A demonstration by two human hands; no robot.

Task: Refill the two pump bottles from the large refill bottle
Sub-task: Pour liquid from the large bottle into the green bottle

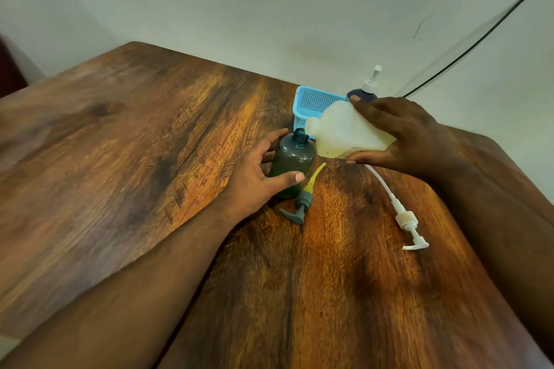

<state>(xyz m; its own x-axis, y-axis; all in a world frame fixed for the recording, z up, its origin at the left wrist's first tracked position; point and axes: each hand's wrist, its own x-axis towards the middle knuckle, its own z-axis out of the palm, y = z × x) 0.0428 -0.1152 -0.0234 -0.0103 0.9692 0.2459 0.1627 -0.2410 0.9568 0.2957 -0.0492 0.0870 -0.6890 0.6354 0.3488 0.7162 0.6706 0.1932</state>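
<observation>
So I've got my left hand (254, 177) wrapped around the dark green pump bottle (292, 163), fingers and thumb curled round its sides to keep it standing upright on the tabletop (135, 144). Its cap is off and the neck is open. My right hand (401, 138) is gripping the big whitish refill bottle (347, 132) by its base, tipped nearly sideways with the open mouth pointing left, just beside and above the green bottle's neck. Can't tell if anything's flowing yet. What worries me is that the neck is narrow and the refill mouth isn't clearly over it, so if I tip further without lining up, the soap probably runs down the outside and onto the wood. A sudden glug could overshoot too. The grey pump (301, 207) with its yellow tube lies just near of the green bottle, and the white pump (404, 219) lies off to the right, both right where a spill would land. The second pump bottle (364, 93), dark blue, sits at the far side beside a light blue basket (314, 102), pump on, so not done yet.
</observation>
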